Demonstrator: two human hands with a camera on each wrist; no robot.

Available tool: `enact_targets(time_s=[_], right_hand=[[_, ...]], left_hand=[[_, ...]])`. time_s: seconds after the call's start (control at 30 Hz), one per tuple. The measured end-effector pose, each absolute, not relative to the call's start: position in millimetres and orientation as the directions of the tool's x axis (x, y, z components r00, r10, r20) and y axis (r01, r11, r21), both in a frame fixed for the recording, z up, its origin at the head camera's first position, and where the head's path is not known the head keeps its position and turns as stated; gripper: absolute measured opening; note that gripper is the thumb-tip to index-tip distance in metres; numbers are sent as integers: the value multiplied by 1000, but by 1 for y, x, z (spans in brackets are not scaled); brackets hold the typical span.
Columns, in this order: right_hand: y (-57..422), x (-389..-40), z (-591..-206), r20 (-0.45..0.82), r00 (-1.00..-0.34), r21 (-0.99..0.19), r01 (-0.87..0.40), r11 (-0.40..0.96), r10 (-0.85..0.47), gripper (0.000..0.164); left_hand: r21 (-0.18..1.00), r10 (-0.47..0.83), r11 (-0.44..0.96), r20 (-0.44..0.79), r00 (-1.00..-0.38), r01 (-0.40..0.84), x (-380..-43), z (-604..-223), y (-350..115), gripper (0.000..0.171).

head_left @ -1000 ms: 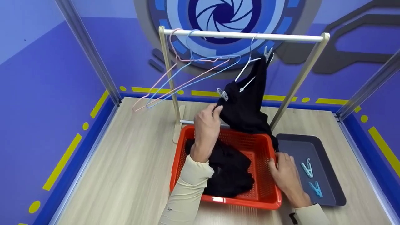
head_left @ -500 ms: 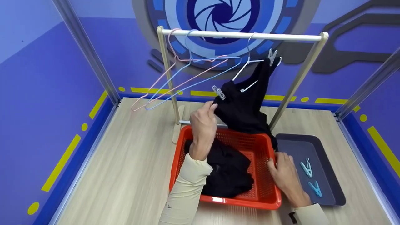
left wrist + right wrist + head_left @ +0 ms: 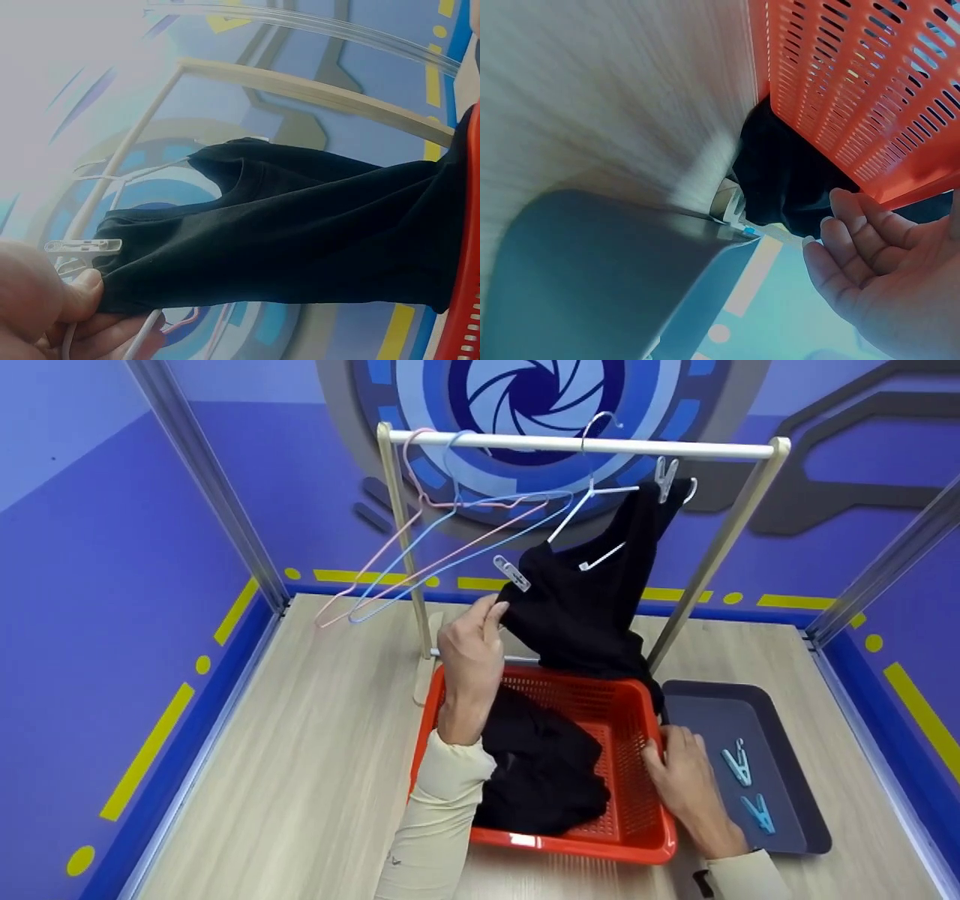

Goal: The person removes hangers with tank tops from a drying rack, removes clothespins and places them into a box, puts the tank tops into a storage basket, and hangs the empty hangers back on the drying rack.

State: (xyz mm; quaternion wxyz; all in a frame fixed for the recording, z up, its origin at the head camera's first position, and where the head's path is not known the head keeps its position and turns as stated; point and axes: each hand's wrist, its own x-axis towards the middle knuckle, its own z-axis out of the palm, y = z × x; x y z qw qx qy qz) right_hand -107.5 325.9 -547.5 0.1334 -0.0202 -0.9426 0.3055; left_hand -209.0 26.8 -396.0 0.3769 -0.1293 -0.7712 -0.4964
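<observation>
Pinching black garment point(image 3: 585, 619) (2 clips point(image 3: 512, 573) attached): left hand point(image 3: 472, 649) | right hand point(image 3: 684, 774): loosely curved at basket point(image 3: 577, 848)

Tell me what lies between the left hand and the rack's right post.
The black garment hangs between the left hand and that post, in the head view.

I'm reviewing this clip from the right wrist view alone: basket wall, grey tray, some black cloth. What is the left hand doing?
Observer: The left hand pinches the edge of a black garment, just below a white clip.
Operator: And what lies in the grey tray?
Observer: Two bluish clothespins, one nearer the person than the other.
Operator: Is there anything inside the basket?
Observer: Yes, the head view shows a heap of black cloth in it.
</observation>
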Motion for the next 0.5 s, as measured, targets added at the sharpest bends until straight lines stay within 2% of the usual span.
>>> enact_targets(time_s=[0.3, 0.5], right_hand=[[326, -106, -546, 203, -971, -586, -19, 810, 123, 29], [327, -107, -547, 170, -977, -590, 7, 807, 132, 32]], left_hand=[[643, -166, 418, 748, -642, 642, -199, -394, 11, 13], [663, -134, 384, 729, -671, 643, -192, -407, -5, 11]])
